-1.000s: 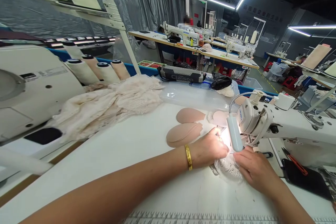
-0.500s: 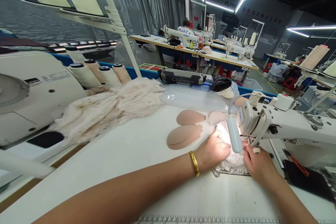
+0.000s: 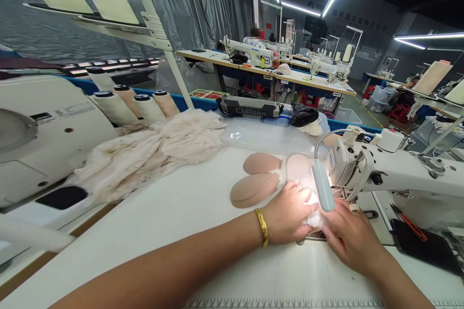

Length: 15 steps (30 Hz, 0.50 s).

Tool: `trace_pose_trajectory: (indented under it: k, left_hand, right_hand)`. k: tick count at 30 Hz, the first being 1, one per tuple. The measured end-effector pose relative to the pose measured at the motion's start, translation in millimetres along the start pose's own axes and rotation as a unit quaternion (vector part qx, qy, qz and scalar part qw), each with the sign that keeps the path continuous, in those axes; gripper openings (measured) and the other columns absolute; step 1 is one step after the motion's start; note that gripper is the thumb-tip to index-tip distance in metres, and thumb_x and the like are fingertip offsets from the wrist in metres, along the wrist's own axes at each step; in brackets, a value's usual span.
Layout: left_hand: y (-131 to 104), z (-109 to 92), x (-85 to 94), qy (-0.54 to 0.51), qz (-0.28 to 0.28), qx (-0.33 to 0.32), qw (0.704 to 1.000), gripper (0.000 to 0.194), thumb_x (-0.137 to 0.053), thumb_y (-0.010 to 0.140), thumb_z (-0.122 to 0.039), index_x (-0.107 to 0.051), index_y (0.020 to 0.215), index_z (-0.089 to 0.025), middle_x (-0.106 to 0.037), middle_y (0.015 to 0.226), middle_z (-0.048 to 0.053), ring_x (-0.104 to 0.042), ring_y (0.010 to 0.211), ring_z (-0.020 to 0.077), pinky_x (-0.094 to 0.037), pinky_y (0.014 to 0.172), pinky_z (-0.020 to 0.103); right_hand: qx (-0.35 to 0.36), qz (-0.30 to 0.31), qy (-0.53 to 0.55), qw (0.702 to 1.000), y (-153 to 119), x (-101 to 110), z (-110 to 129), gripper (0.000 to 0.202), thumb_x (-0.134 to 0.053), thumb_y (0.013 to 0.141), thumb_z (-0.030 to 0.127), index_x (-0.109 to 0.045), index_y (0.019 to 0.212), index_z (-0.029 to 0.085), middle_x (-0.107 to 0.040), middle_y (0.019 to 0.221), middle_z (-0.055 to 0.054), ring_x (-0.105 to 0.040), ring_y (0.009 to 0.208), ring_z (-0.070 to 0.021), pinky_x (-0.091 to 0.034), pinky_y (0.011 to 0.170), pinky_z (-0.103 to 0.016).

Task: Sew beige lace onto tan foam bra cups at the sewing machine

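White lace fabric (image 3: 314, 222) lies bunched under the sewing machine's (image 3: 348, 164) needle area, lit by a grey lamp (image 3: 323, 188). My left hand (image 3: 292, 213), with a gold bracelet (image 3: 261, 227) at the wrist, is closed on the fabric's left side. On its right side my right hand (image 3: 351, 239) holds it down near the presser foot, thumb toward the left hand; the lamp hides some of its fingertips. Beige oval cup pads (image 3: 253, 189) lie left of the hands, and a paler pad (image 3: 300, 169) is just behind them.
A cream lace heap (image 3: 152, 149) covers the table's left rear, beside thread cones (image 3: 148, 108). Scissors or snips with red handles (image 3: 413, 224) rest on a black pad (image 3: 427, 248) at right. A ruler strip (image 3: 275, 303) runs along the front edge. A second machine (image 3: 47, 130) stands left.
Both hands have come nearer to me and closer together, gathering the lace between them. My right hand has turned flatter over the fabric. More of the pale pad shows behind the left hand.
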<state>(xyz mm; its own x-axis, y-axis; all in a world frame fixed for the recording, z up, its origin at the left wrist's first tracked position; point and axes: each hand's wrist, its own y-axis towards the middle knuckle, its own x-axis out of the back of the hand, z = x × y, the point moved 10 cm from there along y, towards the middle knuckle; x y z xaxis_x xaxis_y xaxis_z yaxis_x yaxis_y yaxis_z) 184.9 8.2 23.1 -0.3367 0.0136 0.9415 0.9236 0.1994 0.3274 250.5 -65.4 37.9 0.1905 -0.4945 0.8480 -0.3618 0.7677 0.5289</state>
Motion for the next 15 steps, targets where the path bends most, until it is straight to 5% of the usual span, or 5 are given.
trace_pose_trajectory:
  k: [3,7,9,15]
  left_hand:
    - [2,-8,4.1,-0.045,0.031,-0.009,0.998,0.021,-0.066,0.082,-0.026,-0.064,0.101,-0.019,-0.066,0.1,0.007,-0.06,0.092,0.0243,-0.049,0.084,0.035]
    - [-6,-17,7.4,-0.067,0.088,-0.047,0.993,0.026,-0.064,0.073,-0.013,-0.062,0.098,-0.019,-0.065,0.101,0.005,-0.06,0.088,0.0222,-0.048,0.076,0.032]
    - [-9,-13,6.9,-0.034,0.101,-0.031,0.994,0.023,-0.065,0.072,-0.015,-0.061,0.094,-0.02,-0.064,0.098,0.005,-0.06,0.084,0.024,-0.046,0.072,0.034]
    - [-3,-15,4.6,0.042,0.069,-0.035,0.996,0.018,-0.07,0.069,-0.024,-0.057,0.08,-0.018,-0.063,0.089,0.006,-0.057,0.08,0.0239,-0.042,0.076,0.038]
  right_hand:
    - [0.006,0.045,0.036,0.998,3,-10,7,0.039,-0.053,0.099,0.023,-0.051,0.137,0.02,-0.067,0.127,-0.012,-0.058,0.118,-0.0277,-0.048,0.08,-0.032]
    - [-0.026,0.078,-0.014,0.996,-4,-31,-12,0.028,-0.046,0.09,0.003,-0.064,0.099,0.023,-0.07,0.098,-0.006,-0.062,0.093,-0.0224,-0.044,0.071,-0.029]
    - [-0.043,0.09,-0.033,0.994,-10,-39,-25,0.03,-0.045,0.086,-0.001,-0.062,0.09,0.023,-0.071,0.102,-0.006,-0.063,0.095,-0.0221,-0.043,0.074,-0.03]
    - [-0.071,0.082,-0.022,0.994,-12,-35,-35,0.036,-0.04,0.091,0.0,-0.065,0.104,0.023,-0.073,0.119,-0.005,-0.063,0.111,-0.0235,-0.043,0.09,-0.035]
